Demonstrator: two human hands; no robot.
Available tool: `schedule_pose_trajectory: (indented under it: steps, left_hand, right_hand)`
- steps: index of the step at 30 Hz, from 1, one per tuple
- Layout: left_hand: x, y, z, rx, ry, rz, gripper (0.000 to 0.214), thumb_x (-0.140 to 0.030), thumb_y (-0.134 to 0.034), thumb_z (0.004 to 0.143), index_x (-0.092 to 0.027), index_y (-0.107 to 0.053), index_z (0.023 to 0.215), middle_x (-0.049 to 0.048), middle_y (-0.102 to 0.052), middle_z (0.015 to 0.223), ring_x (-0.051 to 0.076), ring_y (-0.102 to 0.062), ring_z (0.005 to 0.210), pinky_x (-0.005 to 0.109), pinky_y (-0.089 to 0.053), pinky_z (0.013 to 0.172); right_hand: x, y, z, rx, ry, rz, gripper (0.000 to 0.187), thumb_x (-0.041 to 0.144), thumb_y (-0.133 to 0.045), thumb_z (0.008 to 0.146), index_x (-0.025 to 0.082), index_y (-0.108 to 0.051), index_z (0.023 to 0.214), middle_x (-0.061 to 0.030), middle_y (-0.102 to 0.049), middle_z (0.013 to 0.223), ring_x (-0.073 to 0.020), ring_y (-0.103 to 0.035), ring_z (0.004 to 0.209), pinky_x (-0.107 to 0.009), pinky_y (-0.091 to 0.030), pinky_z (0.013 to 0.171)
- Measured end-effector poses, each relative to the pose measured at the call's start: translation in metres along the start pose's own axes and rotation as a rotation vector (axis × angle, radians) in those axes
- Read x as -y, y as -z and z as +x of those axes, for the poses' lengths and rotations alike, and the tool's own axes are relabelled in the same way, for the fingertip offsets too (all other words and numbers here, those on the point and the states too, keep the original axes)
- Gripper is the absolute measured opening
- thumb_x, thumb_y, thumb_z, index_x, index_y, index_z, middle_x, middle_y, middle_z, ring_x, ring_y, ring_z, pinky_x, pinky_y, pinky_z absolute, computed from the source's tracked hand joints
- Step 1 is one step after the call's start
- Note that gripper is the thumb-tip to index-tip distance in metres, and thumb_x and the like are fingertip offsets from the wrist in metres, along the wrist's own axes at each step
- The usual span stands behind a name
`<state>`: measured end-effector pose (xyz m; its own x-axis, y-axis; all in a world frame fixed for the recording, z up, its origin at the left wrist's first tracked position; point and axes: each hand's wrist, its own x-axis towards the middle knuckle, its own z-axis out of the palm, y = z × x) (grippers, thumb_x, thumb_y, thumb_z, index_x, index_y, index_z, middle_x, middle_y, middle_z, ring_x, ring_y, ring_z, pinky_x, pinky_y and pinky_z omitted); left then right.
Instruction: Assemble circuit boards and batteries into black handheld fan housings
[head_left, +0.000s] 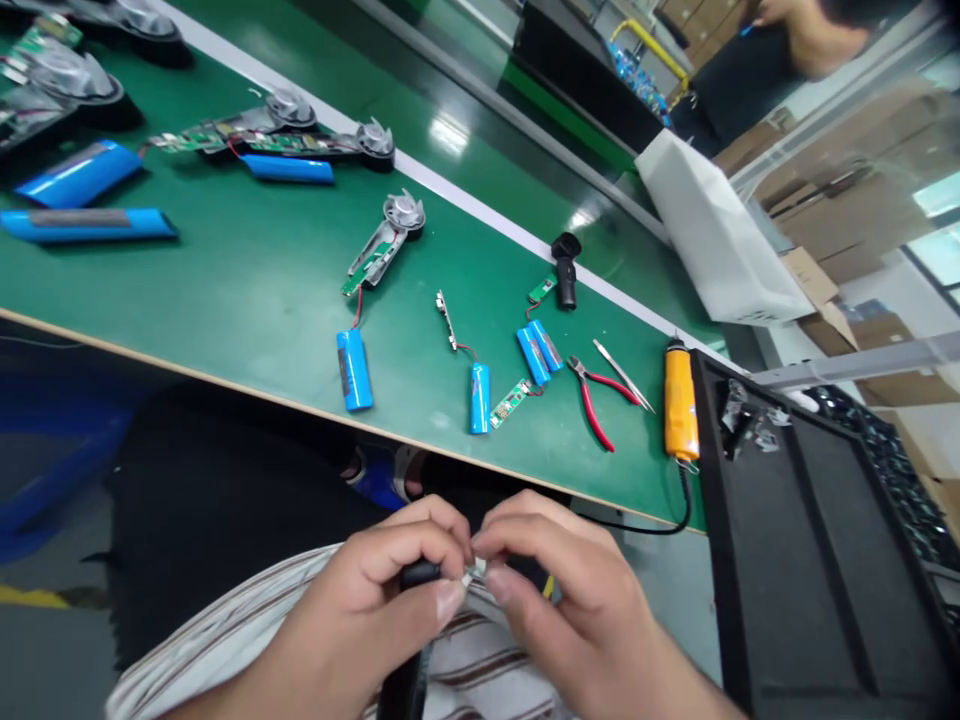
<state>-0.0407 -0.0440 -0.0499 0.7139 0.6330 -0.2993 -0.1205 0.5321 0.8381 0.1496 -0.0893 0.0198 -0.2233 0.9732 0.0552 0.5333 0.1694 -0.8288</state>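
Work at the lap, clock directions being read from the meeting fingertips. Nearest, at seven o'clock, a black elongated part (405, 680) extends below the left palm, dark and smooth where exposed, its upper portion largely covered by the fingers; a small pale piece (478, 568), too blurred to identify, shows at the centre between the fingertips. The left hand (367, 595) curls around the black part, thumb laid along the near side and fingers bent over the top. The right hand (574, 595) arches in from four o'clock, its thumb and forefinger drawn to a narrow pinch on the pale piece. Both hands are above a striped garment (495, 660), just short of the green table (247, 290). On the table, a blue cell (480, 398) wired to a narrow board lies at twelve o'clock, another blue cell (354, 370) at eleven, red-handled cutters (595, 410) between one and two, and a yellow power tool (681, 405) at two. A dark tray (810, 560) occupies three o'clock. Farther off, a black housing (567, 280) rests near one o'clock; beyond it, between one and two, is a white box (716, 235).
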Motion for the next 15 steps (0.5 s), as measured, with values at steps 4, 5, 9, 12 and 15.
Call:
schedule_pose_trajectory:
  steps: [4,5,9,12,15]
  left_hand:
    - [0.000,-0.001,-0.003,0.066,0.076,-0.119,0.015,-0.034,-0.070,0.087,-0.022,-0.073,0.078,0.0013,-0.060,0.099,0.020,-0.057,0.094,0.031,-0.043,0.083]
    - [0.000,-0.001,-0.003,0.084,0.096,-0.164,0.015,-0.035,-0.071,0.086,-0.022,-0.074,0.078,0.0017,-0.060,0.101,0.020,-0.058,0.095,0.031,-0.043,0.084]
    - [0.001,-0.003,-0.003,0.123,0.171,-0.289,0.016,-0.038,-0.075,0.083,-0.022,-0.075,0.080,0.0021,-0.059,0.103,0.021,-0.057,0.096,0.031,-0.043,0.085]
    - [0.002,-0.003,-0.001,0.140,0.179,-0.265,0.017,-0.038,-0.074,0.084,-0.022,-0.073,0.081,0.0023,-0.059,0.103,0.022,-0.056,0.099,0.031,-0.042,0.088]
    - [0.001,-0.004,0.000,0.147,0.156,-0.167,0.018,-0.038,-0.068,0.087,-0.022,-0.069,0.080,0.0019,-0.059,0.102,0.022,-0.057,0.099,0.031,-0.042,0.089]
  right_hand:
    - [-0.011,-0.010,-0.005,0.004,0.052,0.049,0.017,0.010,-0.057,0.099,0.019,-0.067,0.109,-0.0060,-0.065,0.095,-0.0164,-0.063,0.083,-0.028,-0.055,0.071]
    - [-0.014,-0.009,-0.005,0.007,0.073,0.043,0.017,0.010,-0.056,0.099,0.019,-0.067,0.108,-0.0055,-0.065,0.092,-0.0164,-0.061,0.080,-0.029,-0.054,0.069]
    - [-0.019,-0.010,-0.008,-0.018,0.161,0.062,0.018,0.008,-0.055,0.097,0.018,-0.065,0.108,-0.0055,-0.065,0.088,-0.0170,-0.058,0.075,-0.031,-0.051,0.065]
    - [-0.022,-0.014,-0.011,-0.037,0.182,0.086,0.019,0.007,-0.056,0.094,0.019,-0.063,0.106,-0.0056,-0.065,0.088,-0.0178,-0.058,0.075,-0.033,-0.051,0.065]
    - [-0.026,-0.018,-0.012,-0.050,0.184,0.089,0.020,0.005,-0.055,0.092,0.020,-0.062,0.103,-0.0049,-0.065,0.085,-0.0178,-0.058,0.073,-0.033,-0.051,0.064]
